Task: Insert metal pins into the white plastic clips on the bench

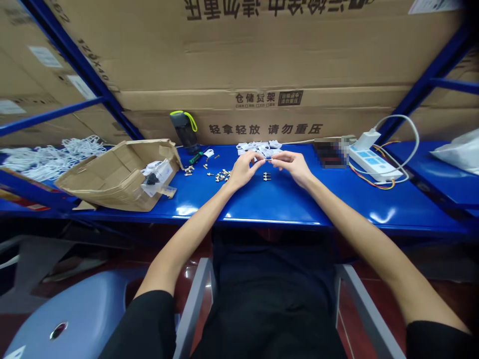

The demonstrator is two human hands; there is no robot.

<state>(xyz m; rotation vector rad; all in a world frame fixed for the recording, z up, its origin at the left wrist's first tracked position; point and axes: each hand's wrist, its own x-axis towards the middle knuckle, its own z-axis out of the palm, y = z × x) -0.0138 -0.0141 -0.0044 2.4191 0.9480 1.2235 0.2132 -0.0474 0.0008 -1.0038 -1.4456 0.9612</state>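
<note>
Above the blue table, my left hand and my right hand meet fingertip to fingertip, both pinching a small metal-and-white part between them. Just below the fingers, several small pin-like parts lie in a short stack of rows. A loose pile of small brass and white parts sits left of my left hand, partly hidden by it. White plastic pieces lie behind both hands.
The blue table bears an open cardboard box, white cables, a dark bottle, a green-handled tool and a white power strip. Large cartons stand behind. A blue stool is at the lower left.
</note>
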